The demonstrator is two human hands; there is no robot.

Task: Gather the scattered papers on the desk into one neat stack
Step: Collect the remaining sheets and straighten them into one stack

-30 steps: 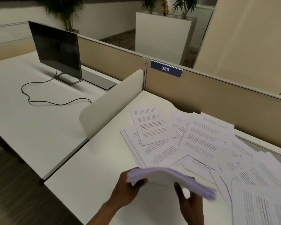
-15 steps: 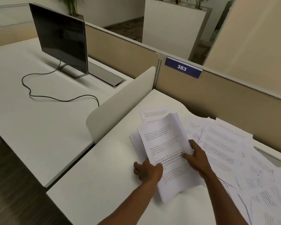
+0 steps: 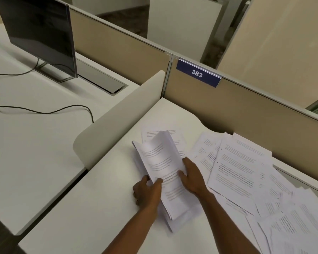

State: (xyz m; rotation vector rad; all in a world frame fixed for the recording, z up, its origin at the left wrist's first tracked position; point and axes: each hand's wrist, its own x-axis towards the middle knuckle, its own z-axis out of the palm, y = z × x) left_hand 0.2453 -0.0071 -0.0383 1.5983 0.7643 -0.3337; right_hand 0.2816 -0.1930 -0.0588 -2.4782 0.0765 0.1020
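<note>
A thick stack of printed papers (image 3: 160,162) lies on the white desk (image 3: 108,208), its far end curling upward. My left hand (image 3: 147,192) grips the stack's left edge, thumb on top. My right hand (image 3: 192,177) clasps its right edge with fingers on the top sheet. A single sheet (image 3: 174,133) pokes out beyond the stack's far end. Several loose printed sheets (image 3: 240,167) overlap across the desk to the right, spreading toward the near right corner (image 3: 292,226).
A low white divider (image 3: 117,121) borders the desk's left side. Beige partition panels with a blue "383" sign (image 3: 197,73) close the back. On the neighbouring desk stand a dark monitor (image 3: 37,32) and a trailing cable (image 3: 44,111).
The stack, held in the air a second ago, came down onto the papers at the desk's left. Both hands now squeeze its sides and its far end has lifted.
</note>
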